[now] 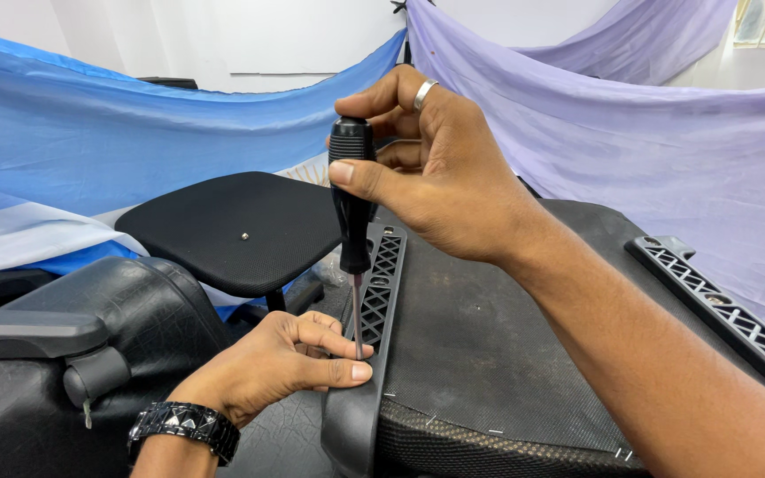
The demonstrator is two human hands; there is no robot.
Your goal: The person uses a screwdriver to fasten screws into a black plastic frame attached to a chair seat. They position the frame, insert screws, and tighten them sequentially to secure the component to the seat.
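While the right hand (436, 168) grips the black handle of a screwdriver (352, 199) from above, with thumb and fingers wrapped round its top, the tool stands almost upright with its thin metal shaft pointing down. The tip meets a black plastic armrest bracket (381, 292), a ribbed, lattice-like strip that runs along the near edge of an upturned chair seat (489, 345). The left hand (285, 363) lies low beside the shaft, fingers curled and fingertips pressed against the bracket just beside the tip; whether it pinches anything small cannot be told. A studded black watch (183, 425) sits on that wrist, and a silver ring (424, 93) on the right hand.

The seat's underside is covered in dark woven fabric fixed with small staples. A second ribbed bracket (728, 310) lies along its far right edge, well apart from the hands. To the left, a padded black leather chair back with armrest (73, 345) crowds close to the left forearm. Behind it stands another black seat pad (241, 230). Blue cloth (90, 133) and lilac cloth (648, 133) hang across the background.
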